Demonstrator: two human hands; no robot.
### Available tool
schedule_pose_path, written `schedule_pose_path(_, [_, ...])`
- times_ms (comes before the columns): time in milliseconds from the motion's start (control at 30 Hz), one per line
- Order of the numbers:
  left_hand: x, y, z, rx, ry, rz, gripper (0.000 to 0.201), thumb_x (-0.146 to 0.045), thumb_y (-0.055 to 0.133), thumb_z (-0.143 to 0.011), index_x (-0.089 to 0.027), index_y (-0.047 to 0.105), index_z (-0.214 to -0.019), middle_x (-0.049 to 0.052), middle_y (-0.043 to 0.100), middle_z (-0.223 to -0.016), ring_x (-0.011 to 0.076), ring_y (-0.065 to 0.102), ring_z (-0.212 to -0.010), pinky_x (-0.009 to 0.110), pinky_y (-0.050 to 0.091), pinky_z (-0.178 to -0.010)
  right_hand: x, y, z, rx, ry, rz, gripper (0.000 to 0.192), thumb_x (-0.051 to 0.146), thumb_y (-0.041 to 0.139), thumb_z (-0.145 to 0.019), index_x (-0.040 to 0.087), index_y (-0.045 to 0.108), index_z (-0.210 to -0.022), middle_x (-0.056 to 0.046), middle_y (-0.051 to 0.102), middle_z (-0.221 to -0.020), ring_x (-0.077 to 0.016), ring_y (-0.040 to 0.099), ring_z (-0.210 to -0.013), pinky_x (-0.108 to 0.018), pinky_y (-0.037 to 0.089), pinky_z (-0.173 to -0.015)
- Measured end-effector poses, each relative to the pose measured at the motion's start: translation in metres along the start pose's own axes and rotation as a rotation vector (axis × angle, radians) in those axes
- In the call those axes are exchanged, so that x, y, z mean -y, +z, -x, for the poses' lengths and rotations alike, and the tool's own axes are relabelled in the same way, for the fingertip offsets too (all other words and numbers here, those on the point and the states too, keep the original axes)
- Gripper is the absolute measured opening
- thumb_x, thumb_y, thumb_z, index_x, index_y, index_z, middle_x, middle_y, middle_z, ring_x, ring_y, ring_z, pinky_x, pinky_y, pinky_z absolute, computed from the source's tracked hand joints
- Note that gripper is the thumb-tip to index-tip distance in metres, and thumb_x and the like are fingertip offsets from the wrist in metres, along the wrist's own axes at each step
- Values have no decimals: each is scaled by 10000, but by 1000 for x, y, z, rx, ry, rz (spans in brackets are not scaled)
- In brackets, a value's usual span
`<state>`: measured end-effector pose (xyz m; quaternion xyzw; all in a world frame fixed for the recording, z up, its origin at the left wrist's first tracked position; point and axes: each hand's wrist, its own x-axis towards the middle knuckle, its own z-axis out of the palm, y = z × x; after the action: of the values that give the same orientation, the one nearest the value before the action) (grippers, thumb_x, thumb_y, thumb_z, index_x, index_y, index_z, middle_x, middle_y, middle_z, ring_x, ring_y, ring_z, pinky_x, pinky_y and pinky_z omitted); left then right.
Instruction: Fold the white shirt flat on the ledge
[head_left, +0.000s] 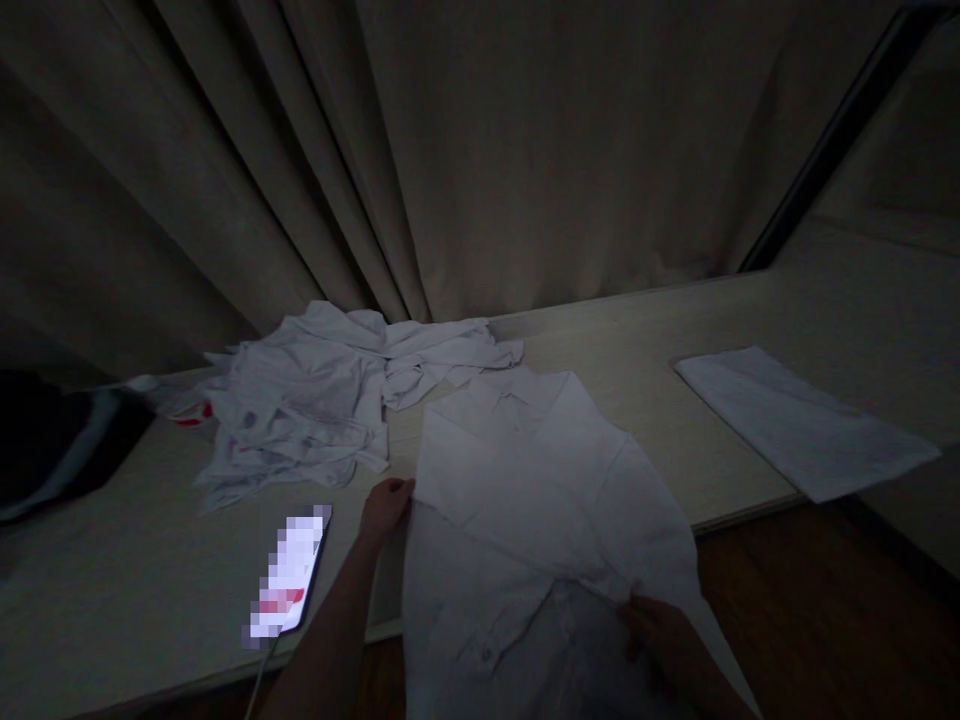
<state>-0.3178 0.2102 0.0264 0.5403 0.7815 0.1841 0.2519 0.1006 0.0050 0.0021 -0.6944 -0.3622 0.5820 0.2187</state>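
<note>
A white collared shirt lies in front of me, its collar pointing away and its lower part hanging over the front edge of the pale surface. On its left side, my left hand is closed with the fingertips pinching the cloth edge. My right hand grips a fold of the same shirt lower on the right; part of this hand is in shadow. A button shows near the bottom of the shirt. Close beyond the shirt's collar, to the left, is a crumpled heap of white clothes.
A lit phone with a cable lies left of my left arm. On the right, a flat folded white cloth reaches past the edge of the pale surface. Curtains hang behind. A dark item sits at far left.
</note>
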Motion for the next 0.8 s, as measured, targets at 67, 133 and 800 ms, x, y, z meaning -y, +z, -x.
schedule_pose_path(67, [0,0,0,-2,-4,31,385,-510,468,-726,-168,642,-712,86,702,-726,235,648,-741,294,437,-645,-2,7,2,-18,54,-138,387,563,513,-747,191,578,-832,-24,633,-642,-95,466,-323,-210,271,-311])
schedule_pose_path(133, [-1,0,2,10,-16,70,415,-548,457,-720,-173,628,-676,60,667,-611,223,630,-641,293,429,-583,0,13,2,-43,122,-264,393,581,528,-736,192,559,-786,-17,610,-631,-92,471,-354,-211,279,-330])
schedule_pose_path(800, [6,-4,0,94,-85,242,339,-469,553,-618,-157,662,-695,38,669,-579,191,613,-562,282,445,-527,0,8,10,-219,118,-234,379,577,581,-647,251,404,-573,23,444,-471,-136,416,-423,-279,329,-425])
